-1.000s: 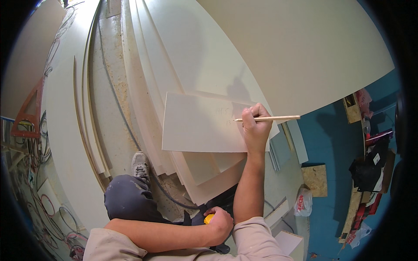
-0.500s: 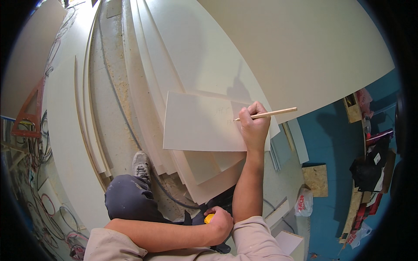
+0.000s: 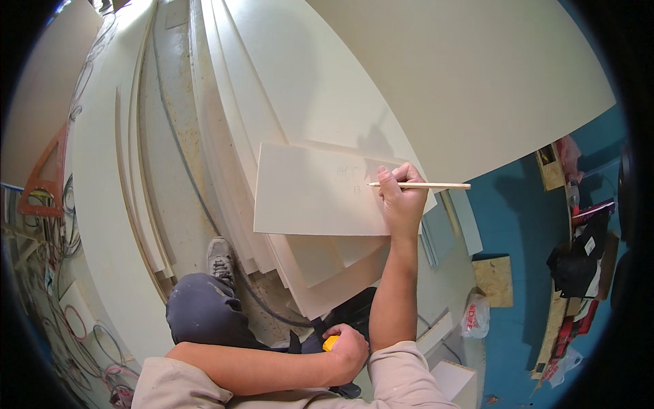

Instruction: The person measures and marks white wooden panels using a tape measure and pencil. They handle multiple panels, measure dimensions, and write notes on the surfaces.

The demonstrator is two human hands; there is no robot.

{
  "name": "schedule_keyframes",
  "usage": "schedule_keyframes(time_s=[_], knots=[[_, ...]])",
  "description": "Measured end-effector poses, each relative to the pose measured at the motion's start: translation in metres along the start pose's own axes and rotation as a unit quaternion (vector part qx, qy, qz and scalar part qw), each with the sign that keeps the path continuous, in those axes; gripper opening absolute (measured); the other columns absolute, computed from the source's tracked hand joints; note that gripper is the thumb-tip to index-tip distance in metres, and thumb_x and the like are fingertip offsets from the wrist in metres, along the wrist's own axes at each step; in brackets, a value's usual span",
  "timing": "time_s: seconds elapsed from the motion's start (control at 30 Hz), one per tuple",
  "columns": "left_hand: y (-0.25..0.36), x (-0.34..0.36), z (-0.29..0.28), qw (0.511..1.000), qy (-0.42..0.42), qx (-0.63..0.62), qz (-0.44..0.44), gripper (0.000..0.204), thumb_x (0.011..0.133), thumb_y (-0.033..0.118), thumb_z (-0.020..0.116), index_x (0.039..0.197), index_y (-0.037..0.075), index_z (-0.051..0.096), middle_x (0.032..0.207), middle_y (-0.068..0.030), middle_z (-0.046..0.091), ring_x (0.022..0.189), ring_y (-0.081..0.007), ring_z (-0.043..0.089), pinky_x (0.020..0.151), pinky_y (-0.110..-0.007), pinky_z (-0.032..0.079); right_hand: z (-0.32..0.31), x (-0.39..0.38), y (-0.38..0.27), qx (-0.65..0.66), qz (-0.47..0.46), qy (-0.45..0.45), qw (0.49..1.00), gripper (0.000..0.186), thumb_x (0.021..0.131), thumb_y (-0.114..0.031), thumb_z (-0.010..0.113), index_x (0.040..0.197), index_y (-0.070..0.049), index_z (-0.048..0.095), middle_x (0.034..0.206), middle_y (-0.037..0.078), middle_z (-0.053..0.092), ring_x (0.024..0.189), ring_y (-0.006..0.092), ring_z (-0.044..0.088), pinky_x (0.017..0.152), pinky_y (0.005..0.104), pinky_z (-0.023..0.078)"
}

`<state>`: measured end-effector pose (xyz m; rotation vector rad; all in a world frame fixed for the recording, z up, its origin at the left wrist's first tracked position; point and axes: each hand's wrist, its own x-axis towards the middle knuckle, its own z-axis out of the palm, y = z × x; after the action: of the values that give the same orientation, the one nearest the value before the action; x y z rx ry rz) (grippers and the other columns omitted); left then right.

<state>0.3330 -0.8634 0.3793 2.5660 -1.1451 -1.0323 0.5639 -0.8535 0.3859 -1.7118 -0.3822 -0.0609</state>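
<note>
My right hand (image 3: 402, 201) is closed around a light wooden pencil (image 3: 443, 185), its tip on a white rectangular board (image 3: 303, 191) with faint pencil marks. That board lies on top of several stacked pale panels (image 3: 320, 286). At the bottom of the view, my left hand (image 3: 347, 351) grips a yellow tool (image 3: 331, 343), perhaps a tape measure, beside my knee; most of it is hidden by the fingers.
Large white sheets (image 3: 449, 68) stand at the right above a blue surface (image 3: 511, 225) with an OSB offcut (image 3: 492, 279), bags and mixed items. Tangled hoses (image 3: 82, 327) and a red triangular tool (image 3: 41, 204) are at the left. A grey cable (image 3: 204, 218) runs past my shoe.
My right hand has shifted slightly to the right with the pencil, which now lies flatter than half a second ago. My left hand keeps its grip near my knee.
</note>
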Motion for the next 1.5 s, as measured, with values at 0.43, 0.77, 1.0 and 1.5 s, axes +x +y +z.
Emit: schedule_keyframes(time_s=[0.43, 0.77, 1.0, 1.5], knots=[[-0.001, 0.003, 0.008, 1.0, -0.025, 0.003, -0.003, 0.024, 0.083, 0.018, 0.067, 0.1, 0.003, 0.075, 0.095, -0.0131, 0.071, 0.08, -0.0324, 0.068, 0.057, -0.052, 0.055, -0.001, -0.001, -0.004, -0.026, 0.014, -0.003, 1.0, 0.033, 0.086, -0.004, 0.064, 0.065, -0.007, 0.039, 0.056, -0.004, 0.043, 0.053, 0.004, 0.037, 0.047, 0.0235, 0.033], [-0.003, -0.002, 0.003, 1.0, -0.017, 0.008, 0.009, 0.024, 0.081, 0.018, 0.068, 0.099, 0.003, 0.075, 0.095, -0.0136, 0.071, 0.081, -0.0322, 0.068, 0.056, -0.052, 0.054, -0.003, 0.002, 0.006, -0.069, -0.05, 0.075, 0.994, 0.032, 0.083, -0.002, 0.061, 0.064, -0.007, 0.036, 0.055, -0.005, 0.037, 0.054, 0.0047, 0.035, 0.047, 0.0243, 0.031], [0.0, -0.001, 0.006, 1.0, -0.005, 0.017, 0.001, 0.024, 0.081, 0.019, 0.068, 0.097, 0.003, 0.075, 0.093, -0.0123, 0.072, 0.079, -0.0314, 0.068, 0.055, -0.052, 0.054, -0.005, 0.001, 0.003, -0.102, -0.023, 0.036, 0.994, 0.034, 0.085, -0.003, 0.06, 0.065, -0.007, 0.033, 0.056, -0.004, 0.034, 0.054, 0.0056, 0.031, 0.047, 0.0267, 0.029], [0.002, -0.003, 0.004, 1.0, -0.012, 0.003, 0.001, 0.023, 0.082, 0.019, 0.068, 0.1, 0.006, 0.075, 0.095, -0.0108, 0.072, 0.081, -0.0307, 0.068, 0.055, -0.053, 0.054, -0.011, -0.001, -0.003, 0.057, 0.026, -0.063, 0.996, 0.033, 0.092, -0.026, 0.074, 0.077, -0.006, 0.052, 0.063, -0.002, 0.052, 0.055, 0.0013, 0.042, 0.048, 0.0179, 0.032]])
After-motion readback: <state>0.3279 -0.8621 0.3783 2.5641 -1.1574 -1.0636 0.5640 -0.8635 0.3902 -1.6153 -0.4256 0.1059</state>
